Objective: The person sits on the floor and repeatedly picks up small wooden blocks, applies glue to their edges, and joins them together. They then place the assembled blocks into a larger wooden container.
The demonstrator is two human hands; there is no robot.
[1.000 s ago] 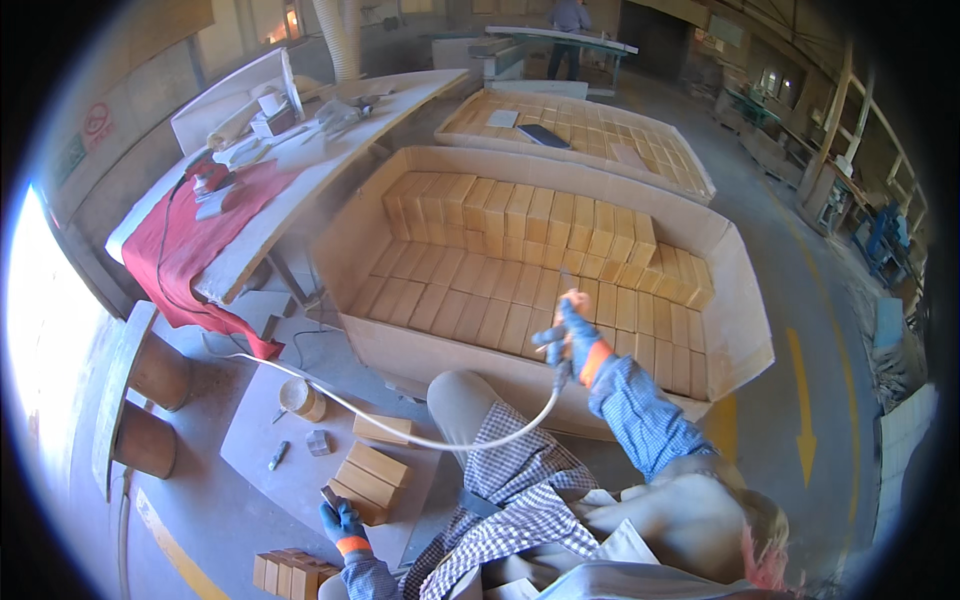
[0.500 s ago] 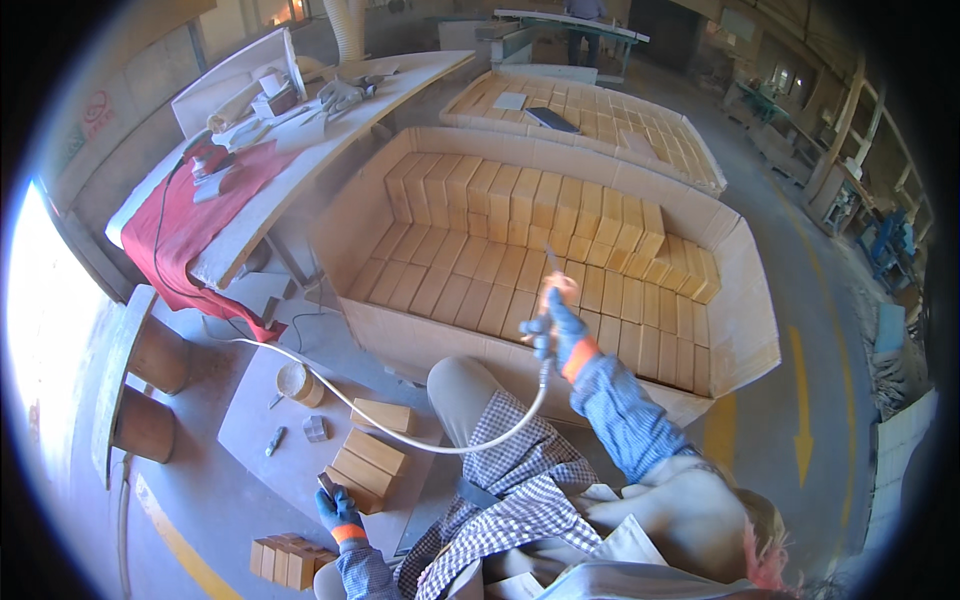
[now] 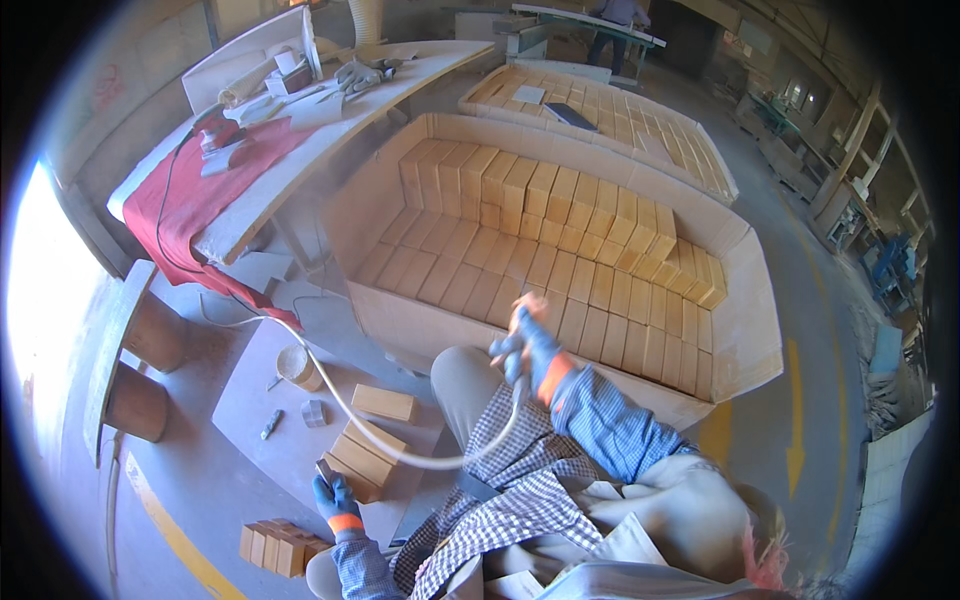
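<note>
My right hand (image 3: 525, 355), in a blue-grey glove, is closed round an air blow gun with a pale hose (image 3: 440, 463) hanging from it. Motion blurs the gun, and its nozzle is hard to make out. The hand is over the near wall of a large cardboard box (image 3: 750, 320) with rows of wooden blocks (image 3: 500, 255). Low on the left, my gloved left hand (image 3: 336, 497) closes on a small dark flat piece (image 3: 322, 468) whose kind I cannot tell. Beside that hand a few loose wooden blocks (image 3: 365, 455) rest on a flat board.
On the board (image 3: 250, 400) are a round tub (image 3: 297, 368), a small grey block (image 3: 314, 413) and a small dark tool (image 3: 271, 424). More blocks (image 3: 280, 547) lie at lower left. A workbench with red cloth (image 3: 215, 205) and a second block-filled box (image 3: 650, 135) stand beyond; a person (image 3: 615, 25) is far back.
My right hand has moved left and nearer to me, still holding the blow gun, and the hose has swung left. My left hand has barely moved. The view has shifted slightly.
</note>
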